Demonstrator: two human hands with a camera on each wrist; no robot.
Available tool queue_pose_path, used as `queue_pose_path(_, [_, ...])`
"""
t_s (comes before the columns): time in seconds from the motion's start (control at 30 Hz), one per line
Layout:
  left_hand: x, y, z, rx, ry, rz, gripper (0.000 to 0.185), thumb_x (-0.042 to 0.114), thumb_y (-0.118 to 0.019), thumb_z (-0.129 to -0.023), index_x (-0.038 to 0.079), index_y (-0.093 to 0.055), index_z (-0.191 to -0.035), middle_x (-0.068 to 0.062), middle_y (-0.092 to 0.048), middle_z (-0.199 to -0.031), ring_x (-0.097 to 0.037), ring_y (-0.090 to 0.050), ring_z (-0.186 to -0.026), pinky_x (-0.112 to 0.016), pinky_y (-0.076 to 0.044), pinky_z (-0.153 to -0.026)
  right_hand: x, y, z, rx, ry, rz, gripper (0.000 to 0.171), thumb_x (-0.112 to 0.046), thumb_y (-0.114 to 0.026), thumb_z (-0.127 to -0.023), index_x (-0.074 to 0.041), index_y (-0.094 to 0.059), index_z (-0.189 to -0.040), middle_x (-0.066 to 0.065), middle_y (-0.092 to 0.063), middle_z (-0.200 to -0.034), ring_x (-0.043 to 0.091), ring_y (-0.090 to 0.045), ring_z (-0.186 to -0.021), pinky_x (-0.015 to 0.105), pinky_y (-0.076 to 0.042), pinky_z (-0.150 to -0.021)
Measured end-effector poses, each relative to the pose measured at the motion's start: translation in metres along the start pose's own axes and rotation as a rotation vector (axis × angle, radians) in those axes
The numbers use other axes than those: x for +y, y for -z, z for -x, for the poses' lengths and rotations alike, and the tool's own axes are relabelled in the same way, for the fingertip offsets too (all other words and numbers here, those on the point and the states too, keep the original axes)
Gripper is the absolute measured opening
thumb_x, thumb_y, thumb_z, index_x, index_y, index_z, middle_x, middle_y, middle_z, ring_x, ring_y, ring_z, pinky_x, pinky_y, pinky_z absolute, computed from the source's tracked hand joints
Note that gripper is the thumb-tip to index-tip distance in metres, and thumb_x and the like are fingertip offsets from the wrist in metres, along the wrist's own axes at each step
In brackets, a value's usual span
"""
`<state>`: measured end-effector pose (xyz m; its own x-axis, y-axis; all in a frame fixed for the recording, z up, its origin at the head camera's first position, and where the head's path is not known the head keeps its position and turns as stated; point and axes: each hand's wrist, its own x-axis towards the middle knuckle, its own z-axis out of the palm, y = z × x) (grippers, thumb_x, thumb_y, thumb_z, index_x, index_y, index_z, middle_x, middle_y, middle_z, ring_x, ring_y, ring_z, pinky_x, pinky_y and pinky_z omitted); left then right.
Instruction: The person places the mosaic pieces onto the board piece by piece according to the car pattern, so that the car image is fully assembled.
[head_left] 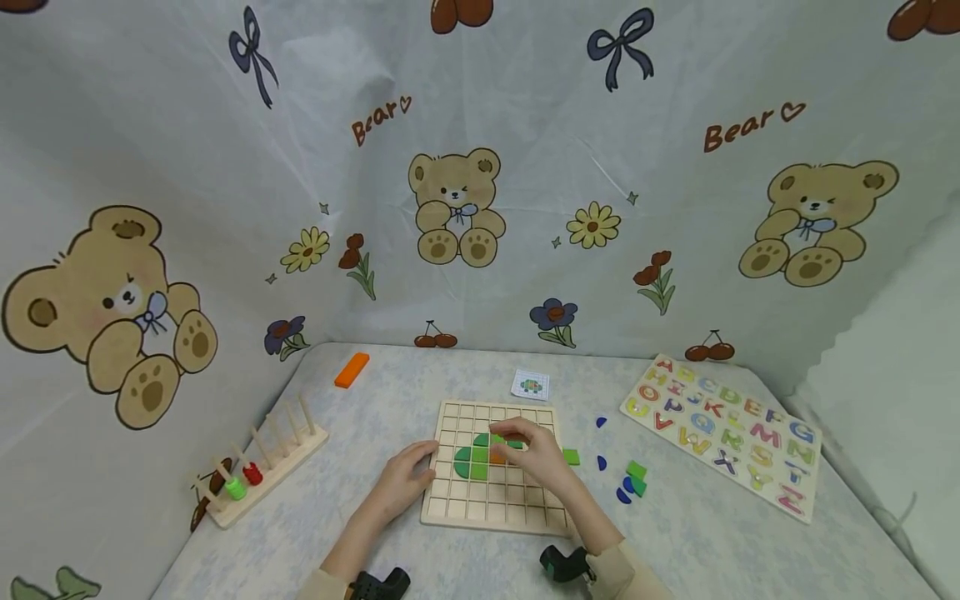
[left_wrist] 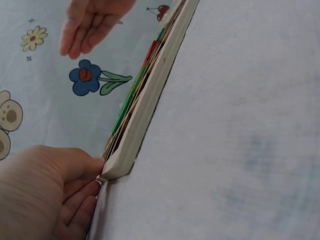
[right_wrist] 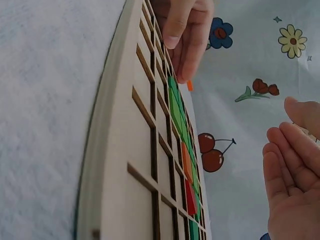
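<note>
A wooden grid board (head_left: 480, 504) lies flat on the table in front of me. Green pieces (head_left: 471, 463) and an orange piece (head_left: 497, 457) sit in its middle cells; the right wrist view also shows a red piece (right_wrist: 190, 197) in the row. My left hand (head_left: 405, 482) grips the board's left edge, pinching its corner (left_wrist: 117, 167) between thumb and fingers (right_wrist: 185, 35). My right hand (head_left: 534, 450) hovers just above the filled cells, fingers relaxed and holding nothing (right_wrist: 295, 180).
Loose green squares (head_left: 636, 477) and blue pieces (head_left: 602, 462) lie right of the board. An alphabet puzzle (head_left: 723, 433) is far right, a pattern card (head_left: 530, 385) behind the board, an orange block (head_left: 352, 369) back left, a peg rack (head_left: 258, 467) left. Bear-print cloth walls surround the table.
</note>
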<state>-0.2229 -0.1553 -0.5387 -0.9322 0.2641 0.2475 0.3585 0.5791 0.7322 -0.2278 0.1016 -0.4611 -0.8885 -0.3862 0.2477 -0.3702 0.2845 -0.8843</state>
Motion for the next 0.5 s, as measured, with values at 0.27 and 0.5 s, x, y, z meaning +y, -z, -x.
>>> queue_pose_path(0.27, [0.001, 0.000, 0.000, 0.001, 0.011, 0.000, 0.044, 0.003, -0.061, -0.090, -0.003, -0.052, -0.132, -0.018, -0.049, -0.135, -0.033, -0.043, -0.127, -0.048, -0.036, -0.103, 0.035, 0.030, 0.006, 0.096, -0.012, 0.166, 0.029, -0.010, -0.070, -0.085, -0.004, -0.066, -0.114, 0.006, -0.064, -0.110, 0.029, -0.059, -0.103, 0.046, -0.049, -0.089])
queue_pose_path(0.5, [0.000, 0.000, 0.001, 0.001, 0.015, 0.004, 0.044, 0.005, -0.060, -0.090, -0.002, -0.052, -0.133, -0.017, -0.048, -0.136, -0.033, -0.042, -0.127, -0.048, -0.036, -0.103, 0.051, 0.064, 0.018, 0.189, -0.099, 0.235, 0.032, -0.008, -0.070, -0.085, -0.003, -0.065, -0.116, 0.007, -0.064, -0.112, 0.026, -0.059, -0.105, 0.041, -0.049, -0.090])
